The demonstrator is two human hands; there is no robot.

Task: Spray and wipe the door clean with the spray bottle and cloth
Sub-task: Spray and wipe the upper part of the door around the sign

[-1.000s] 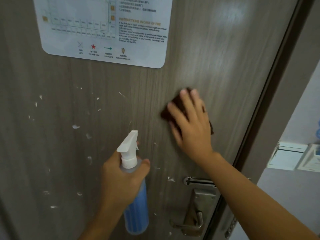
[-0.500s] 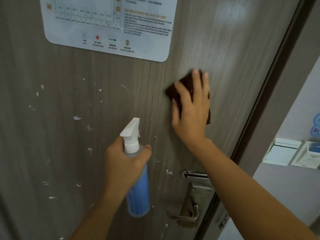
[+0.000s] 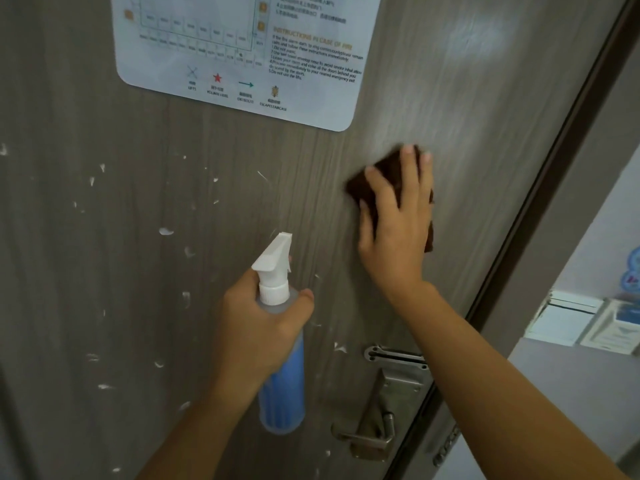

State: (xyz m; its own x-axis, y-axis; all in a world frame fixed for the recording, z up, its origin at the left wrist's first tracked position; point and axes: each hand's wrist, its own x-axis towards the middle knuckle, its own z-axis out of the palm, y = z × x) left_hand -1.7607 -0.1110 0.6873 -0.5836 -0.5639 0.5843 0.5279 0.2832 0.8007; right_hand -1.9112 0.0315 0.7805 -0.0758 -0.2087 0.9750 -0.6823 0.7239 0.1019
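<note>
A: What fills your view?

B: The grey-brown wood-grain door [image 3: 104, 271] takes up nearly everything. White flecks and smears are scattered over its left and middle parts, while the patch around your right hand looks free of them.

A: And what is fixed to it?

B: A white rounded-corner evacuation notice [image 3: 242, 57] sits on the upper part of the door, with a floor plan, small symbols and printed fire instructions. Low down near the door's edge is a brushed metal lever handle [image 3: 374, 427] on its plate, with a small metal latch bar just above it.

A: Where are your hands?

B: They are well apart. Your left hand [image 3: 256, 334] is wrapped around the neck of the translucent spray bottle of blue liquid [image 3: 282, 386], thumb on the right side of the neck. Its white trigger head points up toward the door, and the bottle hangs below your fist, left of the handle.

A: And the other one?

B: Your right hand [image 3: 398, 220] lies flat with fingers straight and spread, pressing the dark brown cloth [image 3: 391, 168] against the door, below the notice's lower right corner. The cloth shows above your fingertips and along the right edge of your palm.
</note>
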